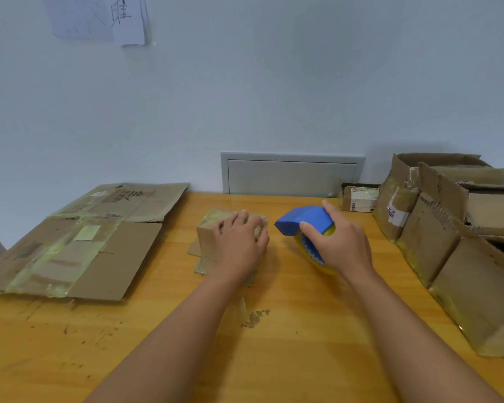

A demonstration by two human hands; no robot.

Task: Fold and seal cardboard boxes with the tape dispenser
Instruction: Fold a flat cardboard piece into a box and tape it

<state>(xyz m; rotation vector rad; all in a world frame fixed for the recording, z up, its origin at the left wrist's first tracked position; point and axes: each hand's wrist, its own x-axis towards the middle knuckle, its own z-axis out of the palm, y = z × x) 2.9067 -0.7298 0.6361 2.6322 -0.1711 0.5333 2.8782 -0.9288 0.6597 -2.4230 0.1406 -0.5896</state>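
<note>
On the wooden table [303,330] by a pale wall, the left hand [239,242] presses flat-fingered on a small cardboard box [207,237] mid-table while the right hand [338,242] grips the blue tape dispenser [300,221] just beside it

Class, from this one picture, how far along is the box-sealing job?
Done: the small box is folded shut with old tape on it, and the left hand presses it down. In hand: the right hand grips the blue tape dispenser beside it, not yet touching. Left: taping this box and folding the flattened cardboard.
</note>
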